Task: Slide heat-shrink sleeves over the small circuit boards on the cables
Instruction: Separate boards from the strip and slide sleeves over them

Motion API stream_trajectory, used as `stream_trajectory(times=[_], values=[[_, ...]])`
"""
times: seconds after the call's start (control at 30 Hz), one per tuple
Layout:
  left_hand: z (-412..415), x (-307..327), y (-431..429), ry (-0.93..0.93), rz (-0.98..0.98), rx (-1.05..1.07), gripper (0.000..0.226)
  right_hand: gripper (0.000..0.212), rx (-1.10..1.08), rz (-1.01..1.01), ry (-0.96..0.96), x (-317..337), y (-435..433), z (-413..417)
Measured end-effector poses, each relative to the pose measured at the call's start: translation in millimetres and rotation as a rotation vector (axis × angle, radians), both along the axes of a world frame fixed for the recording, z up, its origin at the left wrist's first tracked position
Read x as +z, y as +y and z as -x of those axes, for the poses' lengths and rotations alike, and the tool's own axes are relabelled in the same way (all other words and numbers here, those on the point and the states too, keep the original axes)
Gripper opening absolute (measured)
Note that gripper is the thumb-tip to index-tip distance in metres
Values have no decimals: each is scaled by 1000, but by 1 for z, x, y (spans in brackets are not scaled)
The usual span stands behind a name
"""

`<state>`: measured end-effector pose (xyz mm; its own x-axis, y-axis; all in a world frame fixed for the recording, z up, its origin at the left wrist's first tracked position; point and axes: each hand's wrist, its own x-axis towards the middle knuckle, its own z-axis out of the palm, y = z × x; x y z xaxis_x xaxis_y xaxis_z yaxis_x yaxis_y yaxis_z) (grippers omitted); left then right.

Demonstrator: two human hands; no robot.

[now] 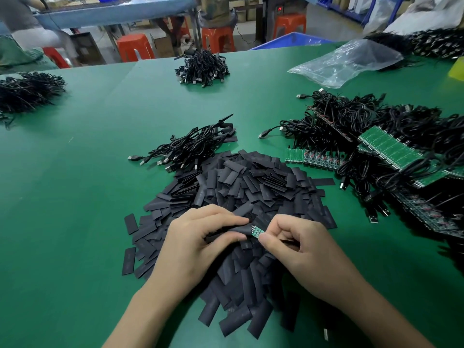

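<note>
Dead centre, the small circuit board [257,232], green, is pinched between the thumb and forefinger of the right hand [301,249]. The other fingers are curled in, and a thin black cable [288,240] shows beneath them. At nine o'clock of the board, touching its end, is the mouth of a black heat-shrink sleeve [227,231]. The left hand [198,237] pinches that sleeve between thumb and forefinger; whether the board's tip is inside it, I cannot tell. Both hands hover over the heap of sleeves [251,182], a big dark spread on the green table [75,197]. At twelve o'clock of the heap, touching its edge, lies a bundle of USB cables [193,148]. Out at two o'clock is a much larger tangle of cables [351,116] with green board panels [390,149] lying on it. Further off at one o'clock, a crumpled clear plastic bag [346,61]. Far at twelve o'clock, another cable bundle [202,69]; at ten o'clock, one more black heap [27,91] by the table's edge. Beyond the table, orange stools [135,47] and a blue bin [291,41]
</note>
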<state>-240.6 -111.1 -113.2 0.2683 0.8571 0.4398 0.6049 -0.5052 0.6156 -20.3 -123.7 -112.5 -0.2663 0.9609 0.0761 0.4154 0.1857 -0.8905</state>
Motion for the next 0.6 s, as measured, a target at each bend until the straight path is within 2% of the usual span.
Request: stream_trajectory(times=[0.17,0.6], values=[[0,1,1,-19,8,-20,22,30,18,6,-26,-1,1,0],[9,-3,7,70,5,-165,17,27,88,12,-97,-7,2,-4]])
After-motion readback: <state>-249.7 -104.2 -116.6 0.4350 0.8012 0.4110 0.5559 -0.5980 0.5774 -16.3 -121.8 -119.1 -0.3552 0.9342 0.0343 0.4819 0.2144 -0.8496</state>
